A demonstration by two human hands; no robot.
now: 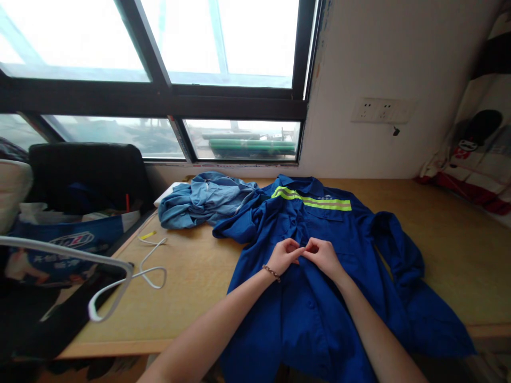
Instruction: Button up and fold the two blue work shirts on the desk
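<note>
A dark blue work jacket (pixel 335 234) with a yellow-green reflective strip (pixel 311 201) across its chest lies spread face up, its lower part hanging over the near table edge. Along its front opening my left hand (pixel 284 256) and my right hand (pixel 322 257) meet, fingertips pinching the cloth from both sides. Whether a button is between the fingers is hidden. Below them a button (pixel 311 305) shows on the front placket. A beaded bracelet (pixel 271 273) circles my left wrist.
A crumpled light blue garment (pixel 207 199) lies beside the jacket's left sleeve. On the wooden table (pixel 191 287) a white cable (pixel 154 274) loops at the left. A black chair (pixel 88 170) with a blue bag (pixel 72 244) stands further left. Wall sockets (pixel 377 110) are behind.
</note>
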